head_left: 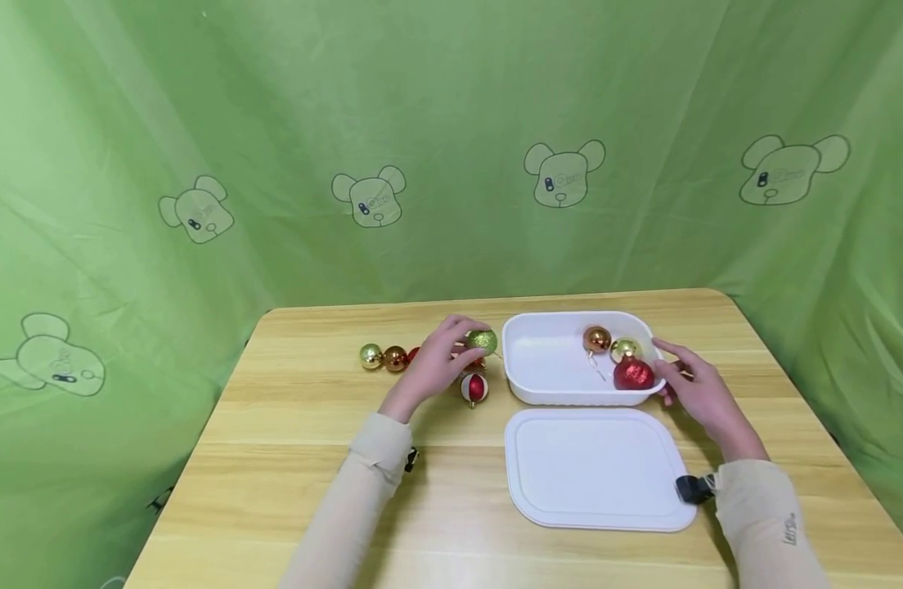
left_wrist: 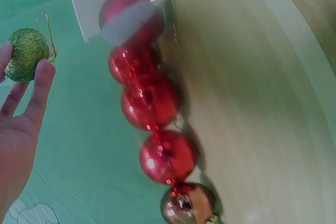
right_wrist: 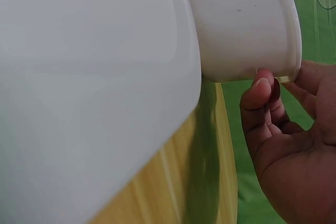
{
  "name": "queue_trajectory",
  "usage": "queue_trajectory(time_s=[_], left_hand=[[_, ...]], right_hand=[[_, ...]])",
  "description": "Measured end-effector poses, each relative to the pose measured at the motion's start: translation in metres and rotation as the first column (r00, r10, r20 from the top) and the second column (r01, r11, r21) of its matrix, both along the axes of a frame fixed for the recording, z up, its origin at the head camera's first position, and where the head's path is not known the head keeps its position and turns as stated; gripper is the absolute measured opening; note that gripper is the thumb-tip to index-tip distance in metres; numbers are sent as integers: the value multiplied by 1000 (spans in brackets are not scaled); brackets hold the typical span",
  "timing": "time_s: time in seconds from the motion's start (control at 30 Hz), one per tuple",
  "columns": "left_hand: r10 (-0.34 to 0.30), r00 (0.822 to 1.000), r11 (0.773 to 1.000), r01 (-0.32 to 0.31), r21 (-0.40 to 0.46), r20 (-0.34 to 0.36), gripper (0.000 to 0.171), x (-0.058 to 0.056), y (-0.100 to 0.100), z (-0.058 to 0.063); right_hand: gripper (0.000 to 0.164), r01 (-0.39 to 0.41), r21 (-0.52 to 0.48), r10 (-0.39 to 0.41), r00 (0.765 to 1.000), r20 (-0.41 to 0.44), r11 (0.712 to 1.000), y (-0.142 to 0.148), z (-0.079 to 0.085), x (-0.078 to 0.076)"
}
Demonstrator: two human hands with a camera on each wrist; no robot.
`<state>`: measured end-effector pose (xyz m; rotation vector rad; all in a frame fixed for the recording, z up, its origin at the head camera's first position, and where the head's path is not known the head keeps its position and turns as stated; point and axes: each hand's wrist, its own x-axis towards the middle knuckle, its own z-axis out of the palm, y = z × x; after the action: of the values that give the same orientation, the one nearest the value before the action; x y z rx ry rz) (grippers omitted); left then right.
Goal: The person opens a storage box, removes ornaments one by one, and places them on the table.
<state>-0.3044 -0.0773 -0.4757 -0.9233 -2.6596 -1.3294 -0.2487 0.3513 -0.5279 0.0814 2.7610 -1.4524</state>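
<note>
My left hand (head_left: 431, 365) pinches a glittery green Christmas ball (head_left: 483, 341), held up just left of the white plastic box (head_left: 543, 356). In the left wrist view, a gold loop hangs from this green ball (left_wrist: 27, 55). My right hand (head_left: 698, 394) grips the box's right end, its fingers curled at the wall and rim in the right wrist view. Inside the box lie a copper ball (head_left: 596, 339), a gold ball (head_left: 625, 350) and a red ball (head_left: 634, 374). Below the left hand is a red-and-white ball (head_left: 474, 388).
Left of the box, a row of balls includes a light gold ball (head_left: 370, 356), a copper ball (head_left: 396, 358) and several red balls (left_wrist: 151, 102), partly hidden by the left hand in the head view. A white lid (head_left: 599, 470) lies flat in front of the box on the wooden table (head_left: 275, 474).
</note>
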Motion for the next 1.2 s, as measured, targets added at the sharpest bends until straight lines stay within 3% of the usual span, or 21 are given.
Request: queue_trajectory(time_s=[0.27, 0.57, 1.2], left_hand=[[45, 998, 999, -45, 1, 41, 38, 3, -20, 1], [85, 995, 995, -82, -64, 59, 41, 4, -34, -1], [105, 992, 984, -93, -152, 71, 42, 8, -56, -14]], right_hand=[[60, 5, 10, -5, 1000, -9, 1000, 1, 0, -2], [60, 6, 8, -6, 1000, -8, 1000, 1, 0, -1], [61, 6, 14, -6, 1000, 0, 1000, 0, 0, -1]])
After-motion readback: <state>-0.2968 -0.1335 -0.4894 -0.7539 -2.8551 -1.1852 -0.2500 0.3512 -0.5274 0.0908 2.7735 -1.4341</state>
